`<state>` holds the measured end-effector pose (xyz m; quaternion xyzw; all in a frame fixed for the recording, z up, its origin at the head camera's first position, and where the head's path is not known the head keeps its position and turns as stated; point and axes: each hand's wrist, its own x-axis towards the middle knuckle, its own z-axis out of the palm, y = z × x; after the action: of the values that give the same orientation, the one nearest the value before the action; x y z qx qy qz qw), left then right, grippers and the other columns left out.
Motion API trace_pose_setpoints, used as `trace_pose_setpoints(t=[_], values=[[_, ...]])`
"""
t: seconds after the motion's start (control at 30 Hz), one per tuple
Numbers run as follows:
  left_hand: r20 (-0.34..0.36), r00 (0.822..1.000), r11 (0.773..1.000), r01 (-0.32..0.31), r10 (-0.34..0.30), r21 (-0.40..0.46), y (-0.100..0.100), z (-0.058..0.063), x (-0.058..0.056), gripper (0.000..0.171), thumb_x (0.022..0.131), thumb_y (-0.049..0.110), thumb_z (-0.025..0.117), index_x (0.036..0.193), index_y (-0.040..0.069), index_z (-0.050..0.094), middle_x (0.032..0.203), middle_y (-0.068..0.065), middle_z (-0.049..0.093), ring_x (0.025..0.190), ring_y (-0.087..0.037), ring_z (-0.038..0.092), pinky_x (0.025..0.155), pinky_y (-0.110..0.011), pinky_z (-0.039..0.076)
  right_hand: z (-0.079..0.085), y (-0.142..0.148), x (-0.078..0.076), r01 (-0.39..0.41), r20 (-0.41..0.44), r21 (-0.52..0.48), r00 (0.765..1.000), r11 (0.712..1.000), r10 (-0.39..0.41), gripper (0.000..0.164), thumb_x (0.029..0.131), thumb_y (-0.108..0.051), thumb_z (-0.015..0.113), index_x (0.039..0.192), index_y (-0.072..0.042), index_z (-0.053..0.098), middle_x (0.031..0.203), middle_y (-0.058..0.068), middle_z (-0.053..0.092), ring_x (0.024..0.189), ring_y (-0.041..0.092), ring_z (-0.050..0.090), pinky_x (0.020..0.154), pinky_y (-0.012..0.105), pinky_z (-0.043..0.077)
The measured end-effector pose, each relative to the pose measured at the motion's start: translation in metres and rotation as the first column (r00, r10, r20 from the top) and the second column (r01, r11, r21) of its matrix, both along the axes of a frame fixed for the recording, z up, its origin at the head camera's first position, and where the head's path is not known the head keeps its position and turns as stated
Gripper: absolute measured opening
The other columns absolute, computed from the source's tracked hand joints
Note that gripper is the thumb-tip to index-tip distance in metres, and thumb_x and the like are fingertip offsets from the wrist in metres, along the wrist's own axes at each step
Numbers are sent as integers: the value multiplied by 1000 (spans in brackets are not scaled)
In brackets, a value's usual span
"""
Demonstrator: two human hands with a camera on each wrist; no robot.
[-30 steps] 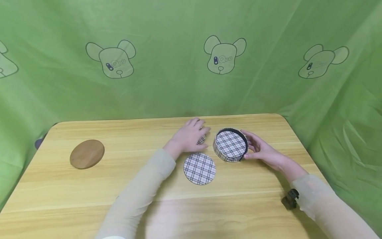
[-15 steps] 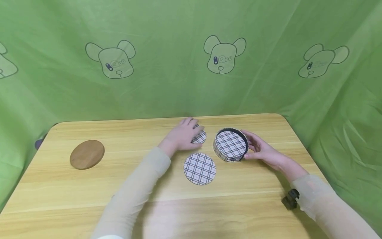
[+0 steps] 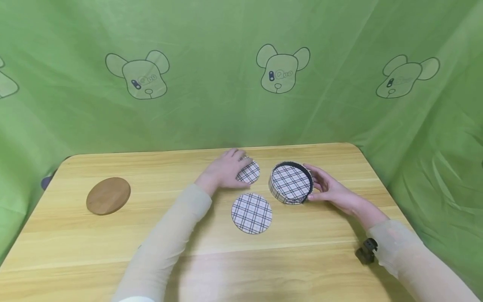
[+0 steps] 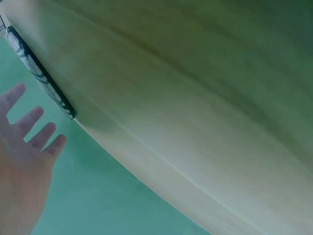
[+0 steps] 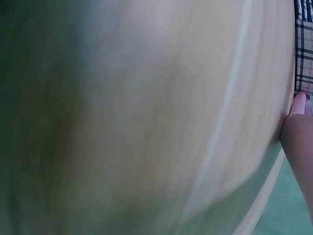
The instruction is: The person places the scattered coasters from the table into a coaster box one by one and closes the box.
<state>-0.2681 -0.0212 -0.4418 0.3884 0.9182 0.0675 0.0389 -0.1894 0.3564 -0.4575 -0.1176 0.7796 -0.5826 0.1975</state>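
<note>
My left hand (image 3: 225, 170) hovers with spread fingers over the left side of a round plaid coaster (image 3: 252, 172), covering part of it. In the left wrist view my fingers (image 4: 48, 131) are apart and hold nothing, beside a dark-edged plaid disc (image 4: 41, 73). A second plaid coaster (image 3: 251, 213) lies flat just in front. To the right stands a round plaid coaster holder (image 3: 277, 193) with a black inner wall and a plaid coaster (image 3: 290, 182) inside. My right hand (image 3: 332, 191) grips its right side, thumb at the front and fingers behind.
A round brown wooden disc (image 3: 108, 196) lies at the left of the wooden table (image 3: 286, 268). Green printed cloth (image 3: 215, 113) hangs behind the table and along its sides. A small black device (image 3: 366, 251) sits at my right wrist.
My left hand has drawn back to the left, uncovering more of the rear coaster. My right hand and the coaster holder have stayed in place.
</note>
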Motion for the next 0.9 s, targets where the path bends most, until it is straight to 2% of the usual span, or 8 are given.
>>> trace_pose_setpoints(t=[0.43,0.7,0.9], values=[[8,1000,1000,-11,11,-10,-2,-6,-6,97,87,67,75,163,17,42,166,-18,38,156,-39,35,133,-53,30,-1,0,2,5,3,-3,1000,1000,-5,105,89,6,76,171,-11,13,172,30,15,132,-8,44,109,3,39],[29,999,999,-37,38,-39,0,-5,-7,94,90,67,71,164,16,41,169,-18,36,158,-43,32,134,-55,27,-1,1,2,6,2,1,1000,1000,-6,104,89,6,75,171,-10,12,172,30,14,131,-7,46,108,5,41],[46,997,997,-52,55,-61,2,-6,-7,96,91,68,69,165,17,37,169,-17,35,158,-40,31,134,-54,27,2,0,1,6,-1,6,1000,1000,-6,105,89,5,76,171,-10,13,173,29,13,131,-6,47,107,6,43]])
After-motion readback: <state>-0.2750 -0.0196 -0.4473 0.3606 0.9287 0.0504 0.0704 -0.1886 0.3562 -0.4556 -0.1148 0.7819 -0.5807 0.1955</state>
